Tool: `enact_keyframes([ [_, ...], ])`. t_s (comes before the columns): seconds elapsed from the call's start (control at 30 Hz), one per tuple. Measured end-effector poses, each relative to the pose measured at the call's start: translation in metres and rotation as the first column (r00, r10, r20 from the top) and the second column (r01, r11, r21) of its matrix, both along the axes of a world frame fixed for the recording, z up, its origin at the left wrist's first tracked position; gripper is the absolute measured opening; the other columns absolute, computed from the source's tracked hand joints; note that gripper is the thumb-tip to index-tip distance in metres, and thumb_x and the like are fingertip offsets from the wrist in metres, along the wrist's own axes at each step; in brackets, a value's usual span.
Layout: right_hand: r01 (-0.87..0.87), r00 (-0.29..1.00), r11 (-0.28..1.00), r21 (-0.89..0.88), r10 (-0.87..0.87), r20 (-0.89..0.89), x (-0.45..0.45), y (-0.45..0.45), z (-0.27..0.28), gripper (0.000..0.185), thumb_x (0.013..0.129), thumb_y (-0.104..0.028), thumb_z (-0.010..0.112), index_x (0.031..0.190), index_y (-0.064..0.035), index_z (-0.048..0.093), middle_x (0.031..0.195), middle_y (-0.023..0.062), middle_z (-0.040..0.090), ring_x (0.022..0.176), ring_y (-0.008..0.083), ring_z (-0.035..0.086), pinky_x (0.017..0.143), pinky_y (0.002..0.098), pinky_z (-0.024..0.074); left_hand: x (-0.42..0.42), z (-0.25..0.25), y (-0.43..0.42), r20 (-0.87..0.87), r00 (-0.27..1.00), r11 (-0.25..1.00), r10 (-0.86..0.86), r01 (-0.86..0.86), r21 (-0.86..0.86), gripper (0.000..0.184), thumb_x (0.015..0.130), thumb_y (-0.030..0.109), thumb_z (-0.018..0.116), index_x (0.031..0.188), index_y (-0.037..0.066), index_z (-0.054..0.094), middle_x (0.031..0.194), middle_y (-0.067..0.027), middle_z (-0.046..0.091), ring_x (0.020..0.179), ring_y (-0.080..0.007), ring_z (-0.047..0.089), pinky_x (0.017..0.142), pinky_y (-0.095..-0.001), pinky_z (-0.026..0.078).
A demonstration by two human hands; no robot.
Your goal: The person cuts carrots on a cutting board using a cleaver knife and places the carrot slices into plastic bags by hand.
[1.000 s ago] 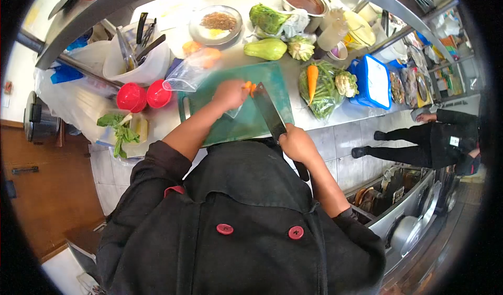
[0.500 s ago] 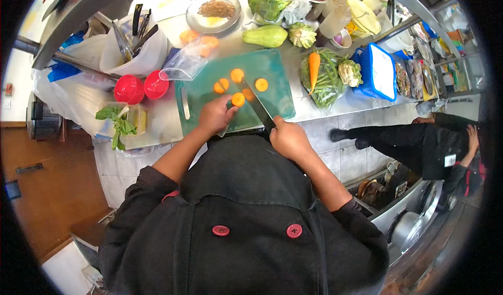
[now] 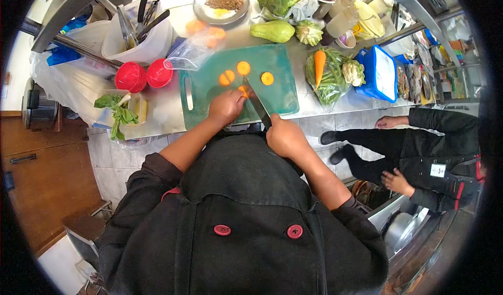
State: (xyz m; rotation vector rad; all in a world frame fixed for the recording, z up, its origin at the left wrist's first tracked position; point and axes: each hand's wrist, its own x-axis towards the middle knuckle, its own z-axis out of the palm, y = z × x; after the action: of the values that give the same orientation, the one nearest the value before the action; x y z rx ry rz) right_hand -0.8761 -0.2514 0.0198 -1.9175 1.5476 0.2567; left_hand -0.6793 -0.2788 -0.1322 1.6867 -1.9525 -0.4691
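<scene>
1. On a green cutting board [image 3: 280,98]: round orange carrot slices [image 3: 243,68], one split in two, one apart toward the right.
2. Nearest of these, the held slice [image 3: 243,91], pinched in the fingertips of the left hand [image 3: 228,106], at the tip of a dark-bladed knife [image 3: 257,102].
3. Knife grasped firmly in the right hand [image 3: 285,136], near the board's near edge.
4. Left of the board: red containers [image 3: 131,77] and a clear plastic bag [image 3: 191,52].
5. Beyond its far edge: a pale green gourd [image 3: 272,31] and a metal plate [image 3: 201,14] of brown food.
6. To the right: a whole carrot [image 3: 319,68] on bagged green vegetables [image 3: 331,88].
7. Far right: a person [image 3: 419,153] in black.
</scene>
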Motion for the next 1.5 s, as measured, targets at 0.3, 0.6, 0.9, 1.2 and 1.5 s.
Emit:
enact_keyframes([
  [0.3, -0.007, 0.997, 0.999, -0.034, 0.010, 0.081, 0.017, -0.024, -0.063, 0.027, 0.084, -0.009, 0.049, 0.103, 0.0078, 0.057, 0.099, 0.0313, 0.065, 0.096, 0.0451, 0.063, 0.084, 0.0505, 0.0498, 0.003, 0.001, -0.001, 0.024, 0.999, 0.999, -0.038, 0.038, 0.002, 0.017, 0.085, 0.023, 0.064, 0.094, 0.009, 0.069, 0.091, -0.0140, 0.068, 0.082, -0.0351, 0.065, 0.070, -0.0460, 0.053],
  [0.6, 0.151, 0.975, 0.973, -0.176, -0.117, 0.187, -0.020, -0.019, -0.033, 0.029, 0.086, -0.018, 0.051, 0.102, 0.0068, 0.056, 0.091, 0.0313, 0.065, 0.089, 0.0468, 0.063, 0.083, 0.0526, 0.0493, 0.026, 0.010, -0.001, -0.135, 0.990, 0.994, 0.037, -0.050, -0.097, 0.022, 0.081, 0.020, 0.070, 0.098, 0.007, 0.066, 0.091, -0.0183, 0.067, 0.082, -0.0386, 0.064, 0.070, -0.0448, 0.052],
  [0.9, 0.164, 0.986, 0.970, -0.182, -0.153, 0.070, -0.048, -0.023, -0.014, 0.031, 0.086, -0.019, 0.051, 0.103, 0.0061, 0.057, 0.089, 0.0308, 0.065, 0.089, 0.0463, 0.064, 0.082, 0.0533, 0.0493, 0.020, 0.051, -0.077, 0.089, 0.993, 0.988, -0.080, 0.066, 0.142, 0.028, 0.084, 0.024, 0.066, 0.106, 0.007, 0.066, 0.098, -0.0208, 0.067, 0.089, -0.0378, 0.065, 0.076, -0.0467, 0.051],
  [1.2, 0.057, 0.997, 0.997, -0.056, -0.054, 0.052, -0.007, -0.056, -0.019, 0.032, 0.084, -0.014, 0.048, 0.110, 0.0029, 0.057, 0.101, 0.0287, 0.065, 0.098, 0.0420, 0.063, 0.085, 0.0497, 0.0494, 0.018, 0.026, -0.087, 0.136, 0.990, 0.987, -0.037, 0.015, 0.159, 0.032, 0.083, 0.027, 0.069, 0.110, 0.010, 0.066, 0.094, -0.0189, 0.068, 0.085, -0.0386, 0.065, 0.075, -0.0472, 0.052],
  [1.5, -0.035, 0.999, 0.998, -0.044, 0.036, 0.003, 0.010, -0.077, -0.021, 0.032, 0.083, -0.014, 0.049, 0.109, 0.0034, 0.058, 0.100, 0.0267, 0.067, 0.097, 0.0415, 0.064, 0.085, 0.0486, 0.0507, 0.017, 0.021, -0.081, 0.078, 0.997, 0.999, -0.022, 0.018, 0.043, 0.029, 0.083, 0.025, 0.068, 0.105, 0.006, 0.065, 0.093, -0.0186, 0.068, 0.084, -0.0386, 0.065, 0.073, -0.0471, 0.052],
])
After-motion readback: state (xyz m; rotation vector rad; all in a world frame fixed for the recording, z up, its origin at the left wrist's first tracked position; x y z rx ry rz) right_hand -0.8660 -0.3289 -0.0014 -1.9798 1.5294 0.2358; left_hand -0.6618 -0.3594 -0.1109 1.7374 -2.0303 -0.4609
